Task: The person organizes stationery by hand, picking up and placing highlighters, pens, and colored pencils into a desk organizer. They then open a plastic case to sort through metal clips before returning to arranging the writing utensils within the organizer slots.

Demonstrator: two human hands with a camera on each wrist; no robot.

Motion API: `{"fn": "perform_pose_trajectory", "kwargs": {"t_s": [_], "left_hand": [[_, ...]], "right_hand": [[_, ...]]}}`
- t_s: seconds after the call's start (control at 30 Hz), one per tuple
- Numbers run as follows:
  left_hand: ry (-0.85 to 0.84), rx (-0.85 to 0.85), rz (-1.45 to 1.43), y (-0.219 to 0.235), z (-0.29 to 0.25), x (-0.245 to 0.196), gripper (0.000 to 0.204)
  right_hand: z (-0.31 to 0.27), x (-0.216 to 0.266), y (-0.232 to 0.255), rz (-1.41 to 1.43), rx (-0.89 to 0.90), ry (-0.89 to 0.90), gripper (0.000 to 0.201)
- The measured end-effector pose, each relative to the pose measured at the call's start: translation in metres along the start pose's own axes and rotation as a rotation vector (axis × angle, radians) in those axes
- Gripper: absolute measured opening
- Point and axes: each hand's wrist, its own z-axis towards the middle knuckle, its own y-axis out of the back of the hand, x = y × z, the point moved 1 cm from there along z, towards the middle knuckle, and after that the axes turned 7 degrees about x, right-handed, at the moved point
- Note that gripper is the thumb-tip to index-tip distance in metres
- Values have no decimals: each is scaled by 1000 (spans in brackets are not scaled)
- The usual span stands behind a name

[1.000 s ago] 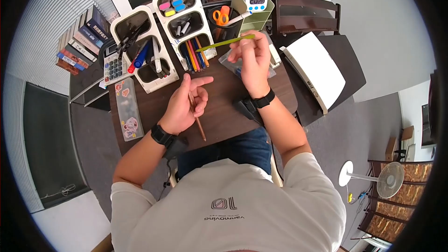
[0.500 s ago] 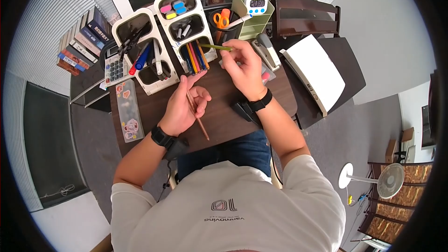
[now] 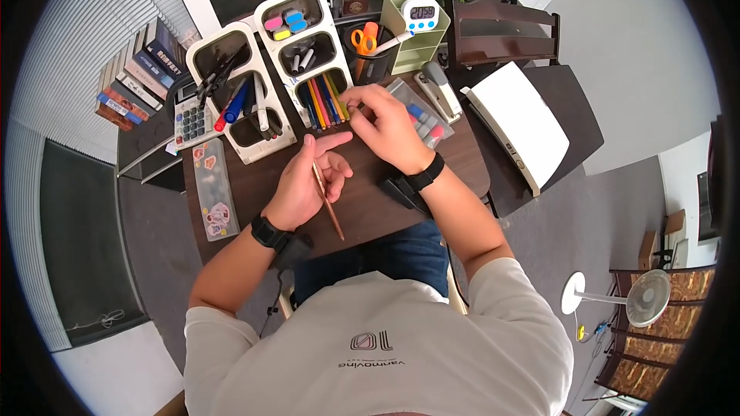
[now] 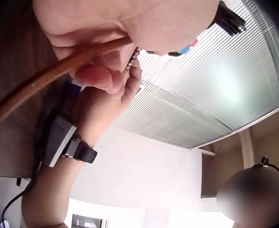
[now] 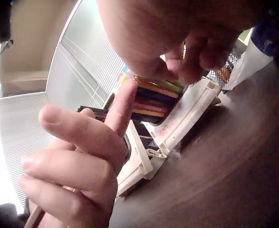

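Observation:
In the head view, the left hand (image 3: pixel 301 189) grips a brown pencil (image 3: pixel 331 212) slanting across the palm, its index finger extended. The same pencil (image 4: pixel 39 78) crosses the left wrist view. Colored pencils (image 3: pixel 320 102) stand in the front compartment of a white organizer (image 3: pixel 290 92). At that compartment's right side, the right hand (image 3: pixel 393 132) has its thumb and fingertips on a green pencil (image 3: pixel 339 100) among the others. The right wrist view has the right hand (image 5: pixel 177 40) above the pencils (image 5: pixel 153 102), its fingertips partly hiding the green one, with the left hand (image 5: pixel 77 166) lower left.
A second organizer (image 3: pixel 287 137) with pens and scissors is at left, beside a sticker-covered case (image 3: pixel 216 196). Right of the pencils are a black mesh cup (image 3: pixel 373 69), a clear bag (image 3: pixel 416 117), a stapler (image 3: pixel 438 91) and a green holder (image 3: pixel 420 50) with a timer.
The right hand has moved left and down to the pencil compartment, bringing the green pencil from the air into it. The left hand still holds the brown pencil, nearly in place.

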Motion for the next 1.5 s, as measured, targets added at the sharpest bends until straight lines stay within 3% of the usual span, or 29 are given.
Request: {"fn": "perform_pose_trajectory", "kwargs": {"t_s": [0.07,0.13,0.2,0.23,0.33,0.4,0.47,0.67,0.7,0.77,0.8,0.87,0.93,1.07,1.33,1.4,1.47,1.5], "left_hand": [[1,-21,11,4,-2,4,69],[23,125,-67,11,-2,4,55],[82,129,-13,4,-5,-1,43],[147,133,38,0,-6,-3,32],[260,242,118,-8,-11,-8,16],[283,259,138,-12,-12,-9,14],[305,265,90,-10,-13,-7,14],[310,268,92,-8,-14,-6,12],[308,283,89,-7,-13,-7,12],[316,287,95,-9,-13,-10,12],[323,286,93,-10,-14,-9,12],[314,292,87,-9,-14,-6,13],[302,304,93,-8,-13,-6,15],[300,306,64,-8,-10,-4,14],[204,242,21,-1,-6,0,29],[141,139,-80,1,-4,0,40],[137,123,-108,8,-2,3,47],[107,33,-147,5,-2,0,49]], "right_hand": [[0,4,2,9,-44,33,22],[-2,6,5,18,-82,70,18],[-1,11,10,85,60,157,9],[-6,16,7,236,118,17,8],[-8,18,4,310,343,-38,15],[-9,16,1,315,411,-15,15],[-11,18,2,441,460,-118,14],[-9,20,3,365,556,-88,12],[-10,20,1,363,552,-85,12],[-14,16,-2,583,330,-144,12],[-11,11,0,618,195,-55,9],[-6,5,11,856,-153,-118,8],[3,-2,23,862,-438,-86,14],[10,-2,38,862,-632,-196,18],[0,5,21,508,-400,-57,16],[-2,3,15,533,-384,-25,19],[0,1,11,262,-204,65,18],[-1,3,10,217,-126,-12,16]]}}
